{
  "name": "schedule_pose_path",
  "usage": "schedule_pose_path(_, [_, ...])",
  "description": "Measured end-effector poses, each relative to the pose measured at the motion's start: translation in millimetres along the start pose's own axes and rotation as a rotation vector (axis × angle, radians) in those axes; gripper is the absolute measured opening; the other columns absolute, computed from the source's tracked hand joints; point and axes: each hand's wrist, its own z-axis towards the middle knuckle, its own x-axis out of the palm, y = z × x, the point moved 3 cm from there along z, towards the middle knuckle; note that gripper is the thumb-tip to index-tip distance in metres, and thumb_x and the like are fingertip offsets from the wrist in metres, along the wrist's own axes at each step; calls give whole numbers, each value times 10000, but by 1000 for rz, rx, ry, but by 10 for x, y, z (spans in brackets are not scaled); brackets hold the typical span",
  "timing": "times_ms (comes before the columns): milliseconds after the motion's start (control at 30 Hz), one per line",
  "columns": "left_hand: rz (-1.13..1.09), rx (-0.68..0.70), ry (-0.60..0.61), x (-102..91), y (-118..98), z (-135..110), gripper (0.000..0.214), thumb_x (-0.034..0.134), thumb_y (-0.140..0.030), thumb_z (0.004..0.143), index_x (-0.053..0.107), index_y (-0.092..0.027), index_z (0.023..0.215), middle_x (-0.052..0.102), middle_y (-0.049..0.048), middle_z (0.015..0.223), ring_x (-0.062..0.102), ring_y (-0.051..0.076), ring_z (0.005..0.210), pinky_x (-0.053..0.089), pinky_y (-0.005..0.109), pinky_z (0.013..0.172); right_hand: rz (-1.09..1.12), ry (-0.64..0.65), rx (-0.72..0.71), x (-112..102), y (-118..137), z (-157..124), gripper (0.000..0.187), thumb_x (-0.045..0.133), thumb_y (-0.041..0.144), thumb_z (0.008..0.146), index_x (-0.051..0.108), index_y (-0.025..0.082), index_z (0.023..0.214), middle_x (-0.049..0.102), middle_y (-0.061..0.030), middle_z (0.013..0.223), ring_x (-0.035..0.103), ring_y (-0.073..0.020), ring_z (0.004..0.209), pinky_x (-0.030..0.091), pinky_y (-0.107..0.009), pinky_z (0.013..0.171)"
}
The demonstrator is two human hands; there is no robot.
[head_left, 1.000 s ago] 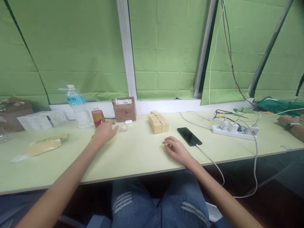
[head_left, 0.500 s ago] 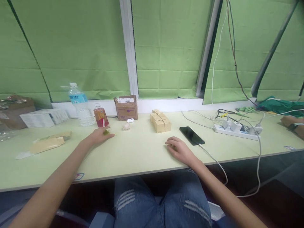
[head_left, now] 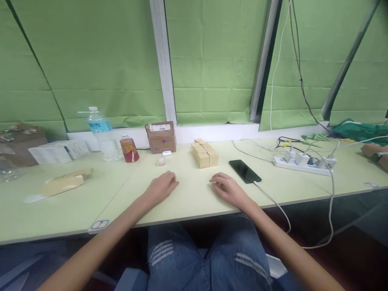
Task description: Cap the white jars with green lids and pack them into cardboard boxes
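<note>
My left hand (head_left: 162, 186) rests on the table with its fingers curled down; whatever it may hold is hidden under the palm. Just beyond it lies a small pale object (head_left: 160, 162), too unclear to name, and a white earphone case (head_left: 166, 153). My right hand (head_left: 226, 188) lies on the table near its front edge, fingers loosely bent and a little apart, with nothing seen in them. Beyond both hands stands a block of small tan cardboard boxes (head_left: 204, 155) set close together. A black phone (head_left: 245, 171) with a white cable plugged in lies right of my right hand.
A brown carton (head_left: 161, 139), a red drink bottle (head_left: 129, 150) and a large water bottle (head_left: 106, 139) stand at the back. White boxes (head_left: 56, 152) and torn packaging (head_left: 62, 184) lie left. A power strip (head_left: 301, 165) with cables and another person's arm (head_left: 374, 153) are right.
My left hand has come back from beside the drink bottle, moving right and toward me. The small yellow-green thing seen at its fingers is out of sight. My right hand stays in place.
</note>
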Motion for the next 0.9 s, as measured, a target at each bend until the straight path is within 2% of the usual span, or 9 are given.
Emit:
schedule_pose_path(133, [-224, 250, -9, 157, -901, 26, 211, 478, -387, 1002, 576, -209, 946, 606, 58, 1015, 595, 221, 955, 460, 327, 800, 165, 95, -10, -13, 75, 0, 207, 617, 276, 964, 732, 200, 1117, 665, -87, 1131, 621, -151, 803, 511, -282, 699])
schedule_pose_path(233, [-347, 270, -56, 236, -1228, 125, 140, 514, -331, 986, 582, -210, 969, 595, 64, 1039, 579, 233, 1004, 462, 352, 859, 242, 142, 35, -30, 82, 3, 255, 623, 284, 963, 720, 207, 1185, 666, -73, 1102, 600, -145, 780, 487, -267, 668])
schedule_pose_path(300, [-462, 235, -94, 253, -1241, 151, 190, 583, -381, 958, 570, -210, 1040, 597, 70, 1079, 573, 246, 1041, 463, 373, 899, 266, 148, 75, -40, 55, 8, 334, 623, 257, 962, 677, 211, 1289, 677, -61, 1056, 605, -153, 797, 486, -272, 699])
schedule_pose_path(367, [-559, 175, -114, 257, -1163, 136, 313, 671, -430, 901, 554, -208, 1089, 602, 72, 1107, 572, 258, 1064, 464, 386, 915, 248, 171, 88, -43, 31, 12, 337, 631, 239, 960, 684, 220, 1293, 677, -48, 1005, 610, -162, 818, 481, -278, 733])
schedule_pose_path(500, [-656, 86, -105, 262, -1022, 82, 320, 729, -396, 845, 588, -203, 1058, 640, 70, 1077, 594, 266, 1051, 475, 383, 891, 147, 218, 74, -73, 41, 17, 165, 652, 243, 957, 793, 212, 1036, 650, -44, 933, 614, -169, 828, 460, -276, 751])
schedule_pose_path(633, [-716, 25, -88, 300, -999, 98, 376, 760, -364, 809, 617, -203, 1117, 665, 88, 1133, 609, 277, 1088, 484, 387, 908, 72, 269, 67, -119, 92, 16, 141, 678, 244, 941, 812, 199, 926, 628, -39, 852, 605, -162, 777, 444, -270, 723])
schedule_pose_path(733, [-761, 2, -81, 346, -986, 125, 476, 775, -341, 793, 599, -214, 1216, 655, 103, 1212, 608, 283, 1144, 482, 400, 958, 55, 279, 85, -142, 109, 17, 140, 673, 212, 928, 804, 188, 972, 640, -39, 836, 596, -156, 731, 444, -267, 698])
schedule_pose_path(833, [-779, 13, -84, 376, -969, 135, 493, 779, -332, 786, 601, -219, 1232, 655, 102, 1215, 607, 278, 1162, 471, 404, 993, 29, 286, 91, -152, 104, 17, 205, 639, 174, 918, 775, 169, 1072, 664, -42, 828, 597, -161, 721, 448, -270, 689])
schedule_pose_path(900, [-780, 15, -86, 374, -967, 128, 486, 780, -332, 786, 608, -223, 1228, 658, 99, 1212, 603, 274, 1170, 462, 403, 1005, 0, 289, 96, -163, 89, 15, 201, 621, 146, 898, 774, 156, 1028, 674, -43, 806, 598, -162, 707, 448, -271, 676])
